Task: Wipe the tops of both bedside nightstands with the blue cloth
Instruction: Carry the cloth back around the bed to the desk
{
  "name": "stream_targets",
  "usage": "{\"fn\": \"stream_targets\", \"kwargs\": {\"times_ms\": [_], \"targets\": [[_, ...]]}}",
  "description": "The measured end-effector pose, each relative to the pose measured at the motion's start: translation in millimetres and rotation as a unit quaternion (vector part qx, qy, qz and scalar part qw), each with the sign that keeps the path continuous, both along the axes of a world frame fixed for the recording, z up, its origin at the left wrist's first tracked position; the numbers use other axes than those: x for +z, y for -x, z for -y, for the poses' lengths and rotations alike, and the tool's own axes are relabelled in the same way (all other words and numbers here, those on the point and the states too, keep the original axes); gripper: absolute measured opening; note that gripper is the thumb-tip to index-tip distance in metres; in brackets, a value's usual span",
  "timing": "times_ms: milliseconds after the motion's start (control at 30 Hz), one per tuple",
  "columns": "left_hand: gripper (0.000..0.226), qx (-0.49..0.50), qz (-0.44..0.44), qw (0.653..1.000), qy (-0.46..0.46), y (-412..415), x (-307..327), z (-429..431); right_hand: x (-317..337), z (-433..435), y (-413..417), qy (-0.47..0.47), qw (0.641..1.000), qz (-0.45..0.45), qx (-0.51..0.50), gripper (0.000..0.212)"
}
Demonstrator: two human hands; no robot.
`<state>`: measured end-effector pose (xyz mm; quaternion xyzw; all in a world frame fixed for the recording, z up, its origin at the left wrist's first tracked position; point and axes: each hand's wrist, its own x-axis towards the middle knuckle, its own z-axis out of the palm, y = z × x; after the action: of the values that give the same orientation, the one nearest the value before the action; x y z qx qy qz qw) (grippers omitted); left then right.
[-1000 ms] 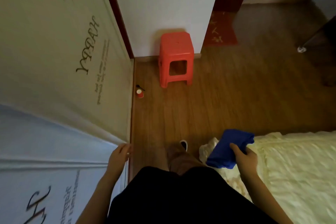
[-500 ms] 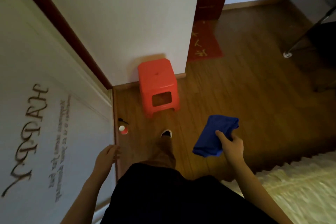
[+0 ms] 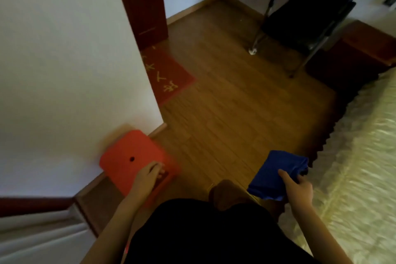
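Note:
My right hand (image 3: 296, 188) holds the folded blue cloth (image 3: 276, 174) in front of me, above the wooden floor beside the bed. My left hand (image 3: 147, 174) hangs empty with loosely curled fingers, seen over the red plastic stool (image 3: 128, 158); I cannot tell whether it touches the stool. A dark reddish-brown nightstand (image 3: 364, 49) stands at the far right, by the head of the bed. Its top is only partly in view.
The bed with a cream quilted cover (image 3: 353, 167) fills the right side. A white wall corner (image 3: 85, 60) and a red doormat (image 3: 167, 75) lie ahead on the left. A metal rack with dark clothes (image 3: 306, 10) stands near the nightstand. Wooden floor (image 3: 235, 103) lies between.
The view has swung right and moved forward past the white lettered door. The stool is now close at my left, and the rack and nightstand have come into view. The cloth stays in my right hand.

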<state>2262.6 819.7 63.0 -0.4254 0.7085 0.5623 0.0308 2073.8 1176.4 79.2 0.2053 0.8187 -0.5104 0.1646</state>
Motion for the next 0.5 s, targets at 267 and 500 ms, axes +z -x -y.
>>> {"fn": "stream_targets", "kwargs": {"times_ms": [267,500], "targets": [[0.024,-0.108,0.015,0.994,-0.029,157.0,-32.5,58.8,-11.2,25.3,99.7,0.016,0.995,0.006,-0.099,0.023],[0.024,-0.120,0.113,0.985,0.047,277.5,-52.9,109.2,-16.8,106.3,263.2,0.046,0.998,0.011,-0.046,0.016]]}}
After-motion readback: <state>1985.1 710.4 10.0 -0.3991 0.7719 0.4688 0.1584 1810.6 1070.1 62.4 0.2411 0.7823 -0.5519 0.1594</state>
